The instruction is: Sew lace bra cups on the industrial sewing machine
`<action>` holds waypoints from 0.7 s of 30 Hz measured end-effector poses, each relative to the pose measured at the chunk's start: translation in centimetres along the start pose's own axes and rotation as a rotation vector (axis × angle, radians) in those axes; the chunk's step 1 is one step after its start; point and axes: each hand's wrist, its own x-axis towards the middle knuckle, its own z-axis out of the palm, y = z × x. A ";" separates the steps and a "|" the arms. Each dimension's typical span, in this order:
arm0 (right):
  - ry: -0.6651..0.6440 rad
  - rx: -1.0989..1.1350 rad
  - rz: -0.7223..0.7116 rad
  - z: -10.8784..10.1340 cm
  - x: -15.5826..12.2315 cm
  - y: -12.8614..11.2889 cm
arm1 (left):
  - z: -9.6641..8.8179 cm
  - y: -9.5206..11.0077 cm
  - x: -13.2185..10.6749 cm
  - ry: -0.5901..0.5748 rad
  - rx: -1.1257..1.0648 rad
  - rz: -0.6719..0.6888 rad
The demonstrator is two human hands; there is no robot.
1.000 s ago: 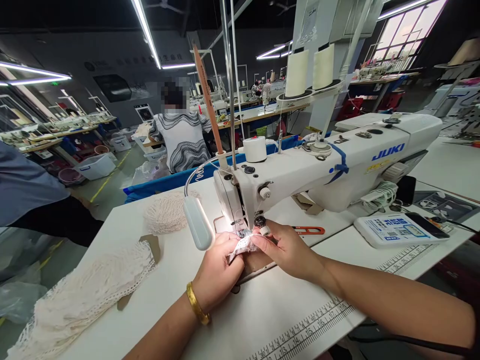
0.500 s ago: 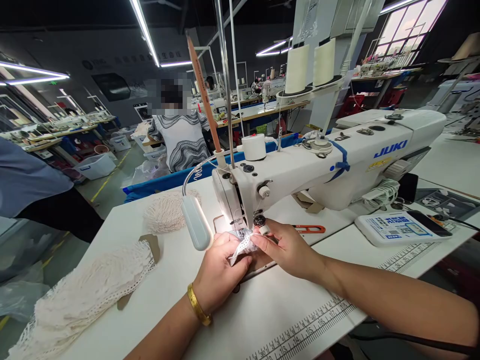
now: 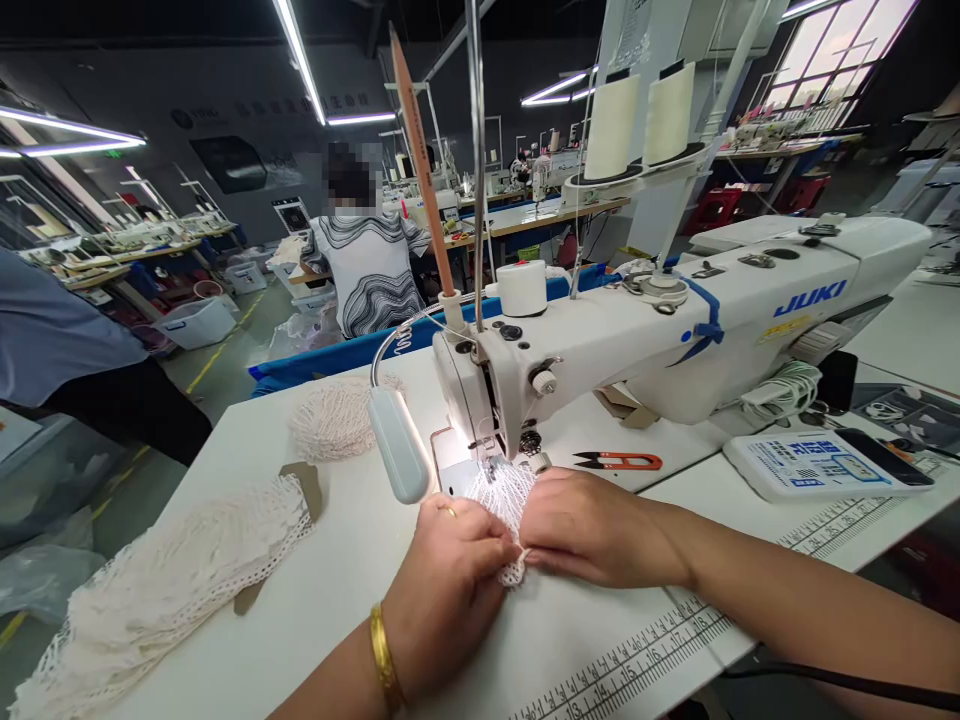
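Observation:
A piece of white openwork lace (image 3: 504, 492) lies under the needle area of a white sewing machine (image 3: 592, 345), lit by a small lamp (image 3: 400, 446). My left hand (image 3: 461, 560) pinches the lace's near edge between thumb and fingers. From the other side my right hand (image 3: 592, 525) grips the same edge, and the fingertips of both hands nearly meet. A small end of lace pokes out below them. The fingers partly hide the cloth. Just beyond my right hand lie orange thread snips (image 3: 621, 460), touched by neither hand.
On the table's left rest a long pile of cream lace (image 3: 172, 575) and a smaller bundle (image 3: 334, 418). A white box with a phone (image 3: 874, 455) sits at right. A printed ruler (image 3: 637, 650) runs along the front edge. One person (image 3: 367, 260) sits beyond; another (image 3: 67, 340) stands left.
Both hands have come nearer to me, away from the needle, drawing the lace edge with them. More lace now spreads out in front of the needle, and the snips are more exposed.

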 end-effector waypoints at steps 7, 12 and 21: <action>-0.105 -0.096 -0.022 -0.6 -0.2 -0.2 | 0.3 0.9 -0.2 -0.011 0.131 0.093; -0.107 -0.109 -0.017 -0.5 -0.1 -0.1 | 0.2 0.7 -0.1 -0.026 0.154 0.106; -0.028 -0.113 0.028 0.4 -0.2 1.0 | 0.8 -0.2 -0.1 0.044 0.182 0.085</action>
